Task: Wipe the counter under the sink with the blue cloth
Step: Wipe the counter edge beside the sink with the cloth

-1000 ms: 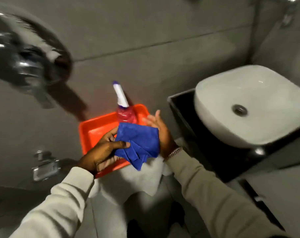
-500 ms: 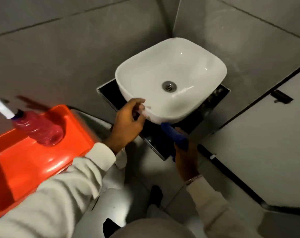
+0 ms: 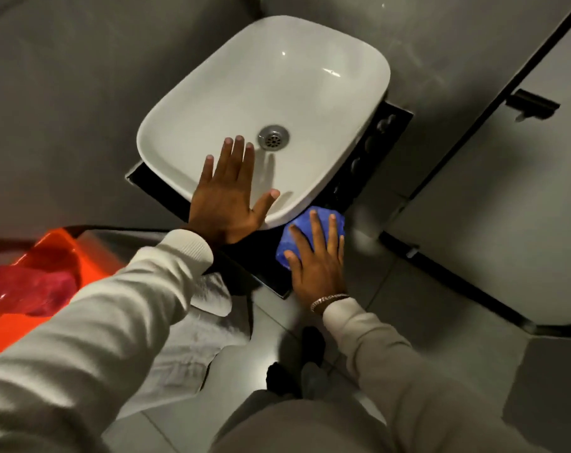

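Blue cloth [image 3: 310, 223] is already down on the black bench [image 3: 254, 253], bunched at the near right corner, tucked against the underside of the white sink [image 3: 264, 93]. Wiping looks barely begun, or at most in its first pass.

Far left, an orange tray [image 3: 49, 250] with a reddish bottle [image 3: 26, 289] sits apart from the work, untouched. Next comes the left hand [image 3: 227, 194], released and splayed flat, palm over the sink's front rim with fingers reaching into the bowl toward the drain [image 3: 273, 137]; it grasps nothing and seems only to steady the body. To its right, the right hand [image 3: 317, 256] presses flat on the cloth, fingers spread across it rather than clenched, pinning it to the bench.

By my reading, only this front corner has been reached. Left to do are the dark strip along the sink's right side [image 3: 375, 148], the far-left edge [image 3: 140, 178], and whatever lies beneath the bowl. Whether the surface is clean anywhere cannot be told; it is too dark and glossy.
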### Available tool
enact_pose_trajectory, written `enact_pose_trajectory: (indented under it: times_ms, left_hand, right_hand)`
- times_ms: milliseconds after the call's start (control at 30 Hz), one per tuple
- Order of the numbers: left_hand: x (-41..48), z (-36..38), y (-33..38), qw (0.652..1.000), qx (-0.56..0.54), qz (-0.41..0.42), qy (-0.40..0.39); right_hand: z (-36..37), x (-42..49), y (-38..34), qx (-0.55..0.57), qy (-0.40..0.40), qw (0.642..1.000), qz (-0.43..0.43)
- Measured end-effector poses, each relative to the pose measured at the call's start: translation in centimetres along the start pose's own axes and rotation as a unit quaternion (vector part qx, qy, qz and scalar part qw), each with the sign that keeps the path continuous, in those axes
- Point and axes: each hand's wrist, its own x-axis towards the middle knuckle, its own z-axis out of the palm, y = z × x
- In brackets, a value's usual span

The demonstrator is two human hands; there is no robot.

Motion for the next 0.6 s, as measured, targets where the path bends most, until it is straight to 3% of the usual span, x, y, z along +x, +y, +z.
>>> enact_pose_trajectory:
  times_ms: [100,200,333,500,600]
  left_hand:
    - [0.2,-0.3,0.0,1.000,0.008,0.018,-0.020]
    - [0.0,-0.2,-0.1,1.000,0.005,0.014,-0.020]
    - [0.2,-0.3,-0.1,0.999,0.007,0.018,-0.026]
    - [0.3,-0.1,-0.1,0.999,-0.010,0.010,-0.036]
    - [0.2,0.2,1.3,0.999,-0.025,-0.016,-0.031]
  right_hand:
    - [1.1,-1.5,-3.5,0.020,0.034,0.999,0.033]
    - [2.3,-4.4,-5.6,-0.022,0.019,0.997,-0.065]
    - [0.6,-2.4,-0.9,-0.081,-0.028,0.987,-0.137]
    - [-0.9,1.6,0.4,0.026,-0.008,0.998,0.050]
    - [0.3,0.5,-2.0,0.035,0.005,0.998,0.049]
